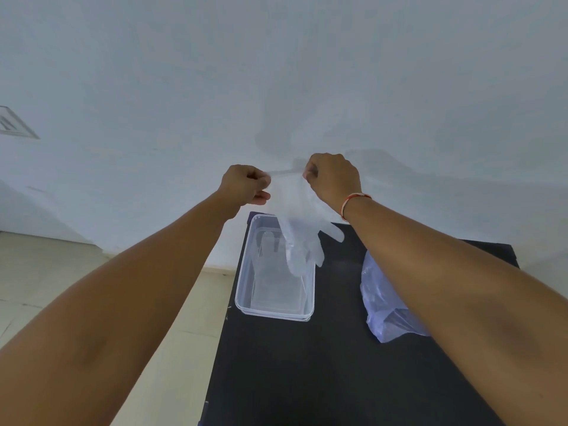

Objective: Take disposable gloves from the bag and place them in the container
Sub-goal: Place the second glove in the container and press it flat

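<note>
A clear disposable glove [299, 233] hangs fingers-down in the air, its cuff stretched between both hands. My left hand [246, 184] pinches the cuff's left end and my right hand [333, 176] pinches the right end. The glove's fingers dangle over the far part of a clear rectangular plastic container [246, 302], which stands on the black table and holds at least one flat clear glove. The pale bluish plastic bag [384, 302] lies on the table to the right of the container, partly hidden by my right forearm.
The black table [307, 379] stands against a white wall [276, 72], with its left edge just beside the container. Beige floor tiles [46, 272] lie to the left.
</note>
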